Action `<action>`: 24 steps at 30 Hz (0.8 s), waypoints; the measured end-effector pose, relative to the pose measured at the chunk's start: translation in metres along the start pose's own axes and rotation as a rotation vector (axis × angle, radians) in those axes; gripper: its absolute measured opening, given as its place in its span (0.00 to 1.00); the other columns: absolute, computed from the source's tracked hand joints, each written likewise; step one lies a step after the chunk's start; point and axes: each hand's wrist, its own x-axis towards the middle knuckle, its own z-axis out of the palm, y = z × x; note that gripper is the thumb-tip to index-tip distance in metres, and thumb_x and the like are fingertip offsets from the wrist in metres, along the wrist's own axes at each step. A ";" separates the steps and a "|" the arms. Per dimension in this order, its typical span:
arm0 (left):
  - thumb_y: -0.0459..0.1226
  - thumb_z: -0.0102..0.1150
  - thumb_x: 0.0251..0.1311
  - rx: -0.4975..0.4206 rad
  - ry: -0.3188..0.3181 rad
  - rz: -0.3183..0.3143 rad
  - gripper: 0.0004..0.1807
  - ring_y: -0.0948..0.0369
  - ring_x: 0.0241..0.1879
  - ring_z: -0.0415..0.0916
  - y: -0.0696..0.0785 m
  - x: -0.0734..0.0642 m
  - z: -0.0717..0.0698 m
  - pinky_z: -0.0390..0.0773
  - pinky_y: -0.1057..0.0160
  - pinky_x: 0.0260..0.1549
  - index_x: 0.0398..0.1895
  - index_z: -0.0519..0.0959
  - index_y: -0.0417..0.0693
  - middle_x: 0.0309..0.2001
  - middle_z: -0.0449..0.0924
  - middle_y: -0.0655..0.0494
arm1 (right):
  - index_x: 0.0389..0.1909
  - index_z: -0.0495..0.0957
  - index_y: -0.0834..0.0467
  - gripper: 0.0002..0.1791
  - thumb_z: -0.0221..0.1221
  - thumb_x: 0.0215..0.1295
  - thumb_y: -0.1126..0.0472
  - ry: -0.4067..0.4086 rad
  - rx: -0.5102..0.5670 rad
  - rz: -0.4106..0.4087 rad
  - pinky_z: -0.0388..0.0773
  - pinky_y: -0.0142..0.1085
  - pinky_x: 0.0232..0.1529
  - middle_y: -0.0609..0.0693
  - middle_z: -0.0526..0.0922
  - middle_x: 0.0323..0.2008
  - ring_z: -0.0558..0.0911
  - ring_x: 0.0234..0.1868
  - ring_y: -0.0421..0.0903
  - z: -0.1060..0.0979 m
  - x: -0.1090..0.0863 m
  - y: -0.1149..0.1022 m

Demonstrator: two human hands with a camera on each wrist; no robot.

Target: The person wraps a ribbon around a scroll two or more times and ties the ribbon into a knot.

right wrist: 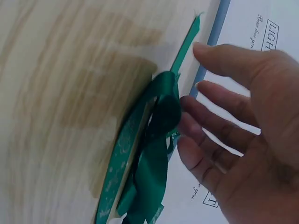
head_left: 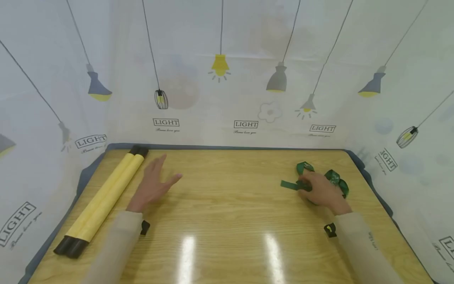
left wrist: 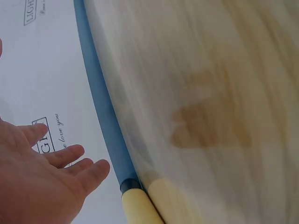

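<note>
A loosely looped green ribbon with pale printing lies on the right side of the wooden table. My right hand is over it, and in the right wrist view the fingertips are right at its loops, with thumb and fingers spread apart. One tail of the ribbon sticks out past the thumb. My left hand hovers at the left with fingers and thumb spread, holding nothing. Beside it, a pair of long yellow rolls with black ends lies slanted along the table's left side.
The wooden table has a dark blue-grey edge. White sheeting printed with hanging lamps rises behind it and on both sides. A black wrist strap piece shows by the right cuff, another by the left.
</note>
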 end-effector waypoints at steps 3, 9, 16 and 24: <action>0.70 0.53 0.64 -0.035 -0.010 -0.009 0.57 0.36 0.81 0.35 0.006 0.000 0.005 0.50 0.27 0.72 0.85 0.39 0.56 0.83 0.37 0.38 | 0.57 0.79 0.67 0.22 0.68 0.66 0.60 -0.020 -0.022 0.018 0.79 0.59 0.54 0.65 0.84 0.52 0.83 0.53 0.64 0.005 0.001 0.001; 0.69 0.54 0.65 -0.068 -0.019 0.005 0.56 0.37 0.81 0.37 0.018 0.001 0.017 0.51 0.29 0.73 0.85 0.41 0.55 0.83 0.40 0.39 | 0.52 0.81 0.66 0.17 0.67 0.67 0.61 -0.025 -0.024 0.057 0.81 0.56 0.51 0.62 0.86 0.47 0.85 0.49 0.61 0.010 0.003 0.005; 0.67 0.55 0.66 -0.114 -0.039 0.030 0.55 0.38 0.81 0.38 0.028 -0.001 0.030 0.51 0.30 0.73 0.84 0.42 0.54 0.83 0.41 0.40 | 0.45 0.83 0.64 0.10 0.65 0.69 0.61 -0.051 0.007 0.092 0.83 0.50 0.42 0.58 0.87 0.40 0.85 0.41 0.53 0.015 0.002 0.000; 0.65 0.57 0.66 -0.163 -0.051 0.077 0.52 0.39 0.79 0.48 0.042 -0.001 0.041 0.56 0.32 0.73 0.84 0.46 0.54 0.82 0.46 0.40 | 0.36 0.82 0.56 0.03 0.65 0.68 0.61 0.037 0.048 -0.005 0.83 0.51 0.45 0.52 0.87 0.37 0.85 0.41 0.51 0.016 0.001 -0.010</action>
